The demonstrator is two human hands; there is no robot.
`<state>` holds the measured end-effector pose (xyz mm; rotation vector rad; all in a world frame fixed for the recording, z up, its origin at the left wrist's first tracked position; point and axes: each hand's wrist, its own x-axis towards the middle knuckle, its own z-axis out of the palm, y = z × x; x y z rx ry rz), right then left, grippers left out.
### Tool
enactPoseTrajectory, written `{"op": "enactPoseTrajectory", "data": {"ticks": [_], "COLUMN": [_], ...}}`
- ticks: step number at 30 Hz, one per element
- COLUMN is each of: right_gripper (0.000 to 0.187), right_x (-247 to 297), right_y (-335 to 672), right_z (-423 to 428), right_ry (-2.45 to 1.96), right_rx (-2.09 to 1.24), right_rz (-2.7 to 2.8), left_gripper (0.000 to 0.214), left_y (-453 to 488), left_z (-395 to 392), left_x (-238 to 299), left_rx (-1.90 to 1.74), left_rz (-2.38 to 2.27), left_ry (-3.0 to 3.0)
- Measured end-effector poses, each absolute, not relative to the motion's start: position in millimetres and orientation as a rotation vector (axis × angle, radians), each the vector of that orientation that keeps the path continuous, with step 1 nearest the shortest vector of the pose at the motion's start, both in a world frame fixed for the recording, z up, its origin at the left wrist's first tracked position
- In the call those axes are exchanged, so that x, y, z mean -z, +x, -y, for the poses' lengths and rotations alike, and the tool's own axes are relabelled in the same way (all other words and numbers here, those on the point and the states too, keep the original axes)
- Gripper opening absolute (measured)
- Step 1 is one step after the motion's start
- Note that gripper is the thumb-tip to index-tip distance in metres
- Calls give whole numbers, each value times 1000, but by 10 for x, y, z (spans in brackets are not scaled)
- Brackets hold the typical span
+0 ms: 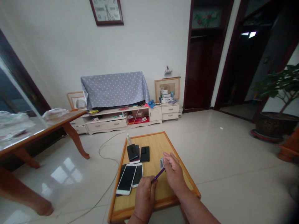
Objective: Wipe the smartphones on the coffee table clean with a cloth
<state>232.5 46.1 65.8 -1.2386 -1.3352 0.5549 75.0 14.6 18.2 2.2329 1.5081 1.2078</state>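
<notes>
Over the near part of a small wooden table (161, 140), my left hand (145, 193) is closed on a slim purple phone (158, 175), seen almost edge-on and tilted up to the right. My right hand (173, 171) pinches a small grey-white cloth (162, 162) by the phone's upper end; whether the cloth touches the phone is hard to tell. Left of my hands, a white phone (126, 179) lies across another white phone (138, 175) and a dark one. Farther back, a black phone (133, 152) rests on others, beside a separate black phone (145, 154).
A small clear bottle (128, 139) stands at the table's far left corner. A cable (109, 158) runs along the floor on the left. A larger table (77, 115) is at the left, a white TV cabinet (105, 125) by the wall, and a potted plant (275, 124) at the right.
</notes>
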Motion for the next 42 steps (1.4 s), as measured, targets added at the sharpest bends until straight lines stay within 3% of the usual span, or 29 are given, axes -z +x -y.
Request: {"op": "enactPoseTrajectory", "data": {"ticks": [6,16,25,33,37,42], "right_gripper": [30,47,41,41,39,41], "right_x": [-586,-584,-358,-435,-536,-590], "right_y": [2275,2080,2169,2201,2349,2548], "right_z": [-416,-331,-476,-426,-472,-523], "right_ry": [-1152,-997,-1163,-1050,-1079,-1141], "right_rx": [-572,-976,-1090,-1383,-1355,-1267], "right_rz": [1320,1227,1370,1130,1172,1355], "left_gripper": [22,35,47,57,63,55], "left_y": [721,700,600,608,568,469], "left_z": [-176,-167,-189,-232,-227,-227], "left_x": [-166,-181,-302,-347,-405,-422], "left_rx": [-1320,-1385,-1361,-1232,-1219,-1223], "left_rz": [-1617,-1419,-1507,-1275,-1299,-1227], "left_ry": [2118,1830,1386,1151,1129,1126]}}
